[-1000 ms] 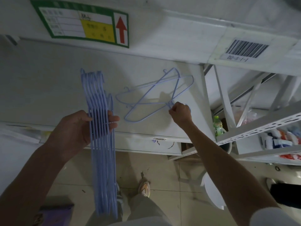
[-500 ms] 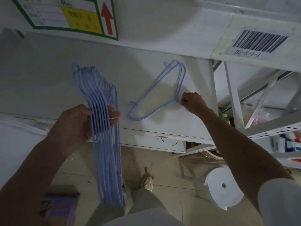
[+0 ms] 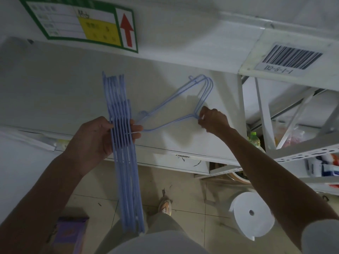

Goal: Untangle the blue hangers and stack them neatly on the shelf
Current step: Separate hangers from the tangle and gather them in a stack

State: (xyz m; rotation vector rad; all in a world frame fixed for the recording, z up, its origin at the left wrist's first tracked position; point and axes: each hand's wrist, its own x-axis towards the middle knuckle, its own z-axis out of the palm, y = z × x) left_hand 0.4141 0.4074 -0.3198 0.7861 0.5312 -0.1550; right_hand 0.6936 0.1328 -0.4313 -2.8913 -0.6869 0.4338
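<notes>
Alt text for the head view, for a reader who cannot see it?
The left hand grips a bundle of blue hangers upright at the white shelf edge, while the right hand pinches loose blue hangers lying on it.

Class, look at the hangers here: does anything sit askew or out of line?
Yes. The loose hangers on the shelf lie slantwise, pinched by the right hand, unlike the straight bundle gripped by the left hand.

Hangers pale blue; shelf off-white. Label green-bordered, yellow panel, red arrow. Barcode black-on-white stripes. Stool white; box purple.
</notes>
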